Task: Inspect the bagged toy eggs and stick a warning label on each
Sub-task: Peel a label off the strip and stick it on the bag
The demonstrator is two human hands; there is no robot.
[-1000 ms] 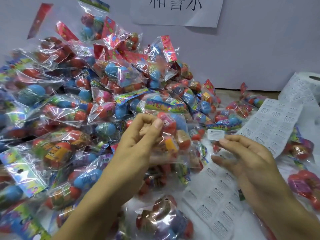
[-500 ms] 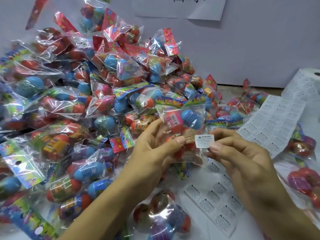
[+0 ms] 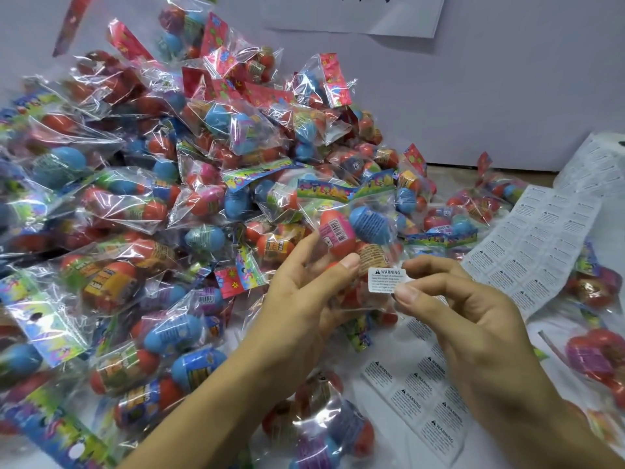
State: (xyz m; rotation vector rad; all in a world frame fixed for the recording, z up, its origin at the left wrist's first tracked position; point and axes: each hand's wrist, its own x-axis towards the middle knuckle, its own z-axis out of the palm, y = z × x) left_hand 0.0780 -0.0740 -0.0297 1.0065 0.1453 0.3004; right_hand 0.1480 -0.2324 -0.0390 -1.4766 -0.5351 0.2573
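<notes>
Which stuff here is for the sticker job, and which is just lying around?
For the job:
- clear bag of toy eggs, held by the left hand
- small white warning label, pinched by the right hand
- white sheet of warning labels
- heap of bagged eggs

Lying about:
- white paper sign on the wall

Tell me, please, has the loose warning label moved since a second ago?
Yes. The warning label pinched by the right hand has moved left, away from the label sheet, onto the bag of toy eggs held by the left hand.
</notes>
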